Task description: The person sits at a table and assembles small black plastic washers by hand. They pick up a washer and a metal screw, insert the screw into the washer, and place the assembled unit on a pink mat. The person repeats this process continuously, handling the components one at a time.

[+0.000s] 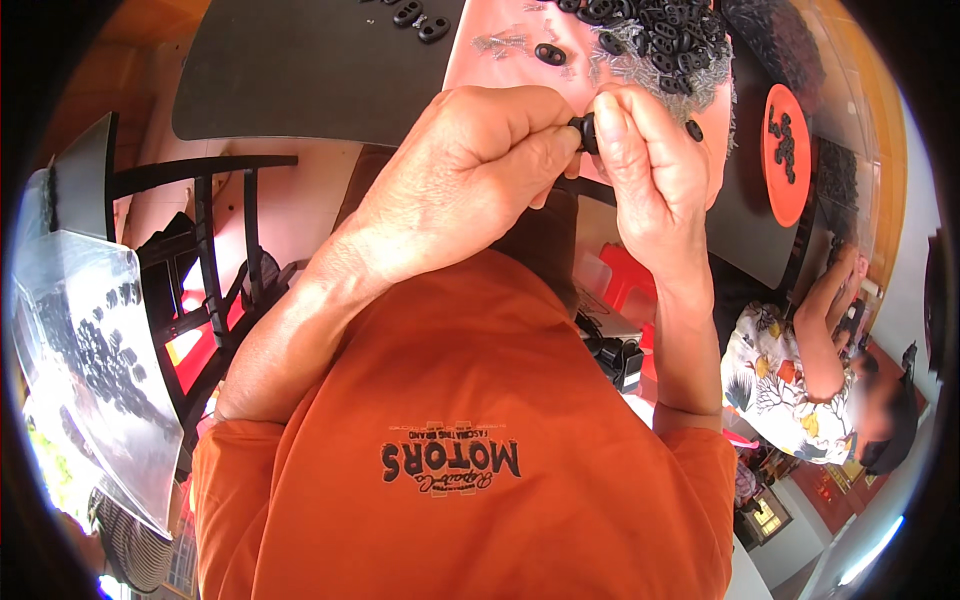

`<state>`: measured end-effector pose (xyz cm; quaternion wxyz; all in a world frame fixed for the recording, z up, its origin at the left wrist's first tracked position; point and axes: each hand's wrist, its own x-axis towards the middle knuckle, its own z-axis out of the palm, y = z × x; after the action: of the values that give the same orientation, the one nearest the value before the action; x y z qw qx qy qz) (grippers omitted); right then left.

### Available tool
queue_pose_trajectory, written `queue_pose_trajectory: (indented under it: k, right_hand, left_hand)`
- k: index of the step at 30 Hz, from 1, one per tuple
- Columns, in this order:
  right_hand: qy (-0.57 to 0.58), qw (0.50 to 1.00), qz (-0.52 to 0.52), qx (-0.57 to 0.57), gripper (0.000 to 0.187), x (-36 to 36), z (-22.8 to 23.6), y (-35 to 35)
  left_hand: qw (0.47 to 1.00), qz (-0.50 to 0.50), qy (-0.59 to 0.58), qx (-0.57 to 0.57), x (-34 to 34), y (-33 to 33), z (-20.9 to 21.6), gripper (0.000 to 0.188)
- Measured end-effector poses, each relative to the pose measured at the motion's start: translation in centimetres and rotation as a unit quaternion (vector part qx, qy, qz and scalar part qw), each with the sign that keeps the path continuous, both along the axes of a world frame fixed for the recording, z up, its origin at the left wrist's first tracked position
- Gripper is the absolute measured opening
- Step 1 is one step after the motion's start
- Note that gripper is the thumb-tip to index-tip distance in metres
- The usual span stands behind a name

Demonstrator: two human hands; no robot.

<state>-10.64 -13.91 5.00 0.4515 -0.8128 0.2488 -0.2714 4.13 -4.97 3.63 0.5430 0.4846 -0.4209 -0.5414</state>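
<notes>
A small black plastic piece (pixel 587 133), probably a cord lock, is pinched between my two hands at the table's near edge. My left hand (pixel 490 160) grips it from the left with thumb and fingers pressed together. From the right, my right hand (pixel 648 160) closes on it, its thumb along the top. The fingers cover most of the piece. Just beyond lies a loose black oval cord lock (pixel 549 53) with two holes, on a pink sheet (pixel 480 70). Small clear or silvery springs (pixel 500 42) are scattered near it.
A heap of black cord locks (pixel 670 45) and springs covers the far right of the sheet. Beyond it, an orange-red plate (pixel 785 190) holds black pieces. Another person (pixel 800 390) sits at right. On the left stand a black frame (pixel 205 240) and a clear bag (pixel 90 350) of black pieces.
</notes>
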Motion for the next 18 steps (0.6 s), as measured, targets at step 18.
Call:
queue_pose_trajectory:
  k: [18]
  right_hand:
    - [-0.009,0.998,0.022,-0.063,0.024,-0.4,-0.1,-0.1]
  left_hand:
    - [0.985,-0.079,-0.152,-0.002,1.2,-0.2,0.6,0.019]
